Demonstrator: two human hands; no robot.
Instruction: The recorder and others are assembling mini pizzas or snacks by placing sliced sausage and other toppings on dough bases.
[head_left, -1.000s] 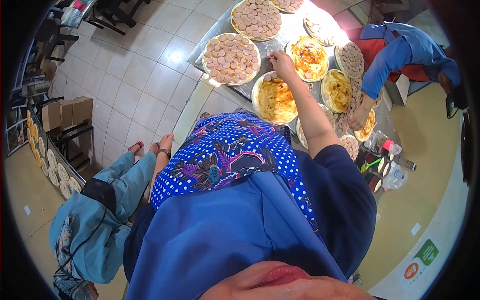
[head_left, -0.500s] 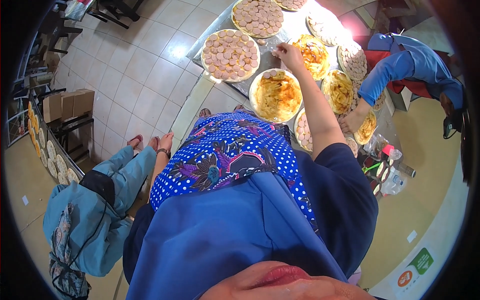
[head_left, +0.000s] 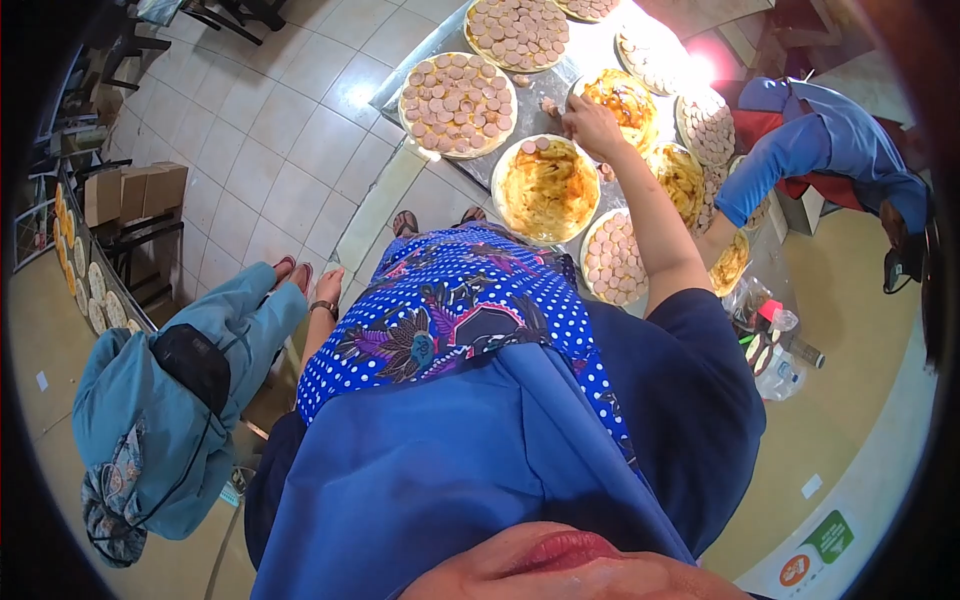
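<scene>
Four dough rounds (head_left: 546,195) smeared with sauce, and at least seven more covered in pinkish-brown slices (head_left: 457,105), fill the bench (head_left: 530,118) around a person's right hand (head_left: 592,132). Its fingers are drawn close together, pointing down — whether they pinch a slice cannot be told. A few loose slices (head_left: 548,105) lie just left of the fingertips. The nearest sauced round, below and left of that hand, shows a pale cream rim, a yellow-orange top with brown streaks and two slices at its far edge. A second, darker orange, sits just beyond the hand, partly hidden by it; two others lie to its right. The left hand (head_left: 328,287), one dark band (head_left: 325,306) at its wrist, hangs beside the blue dotted cloth (head_left: 450,275), well apart from the bench — its grip cannot be made out. Two other people appear: one in blue sleeves (head_left: 790,150), right of the right hand; one in teal clothes (head_left: 145,400), left of the left hand.
</scene>
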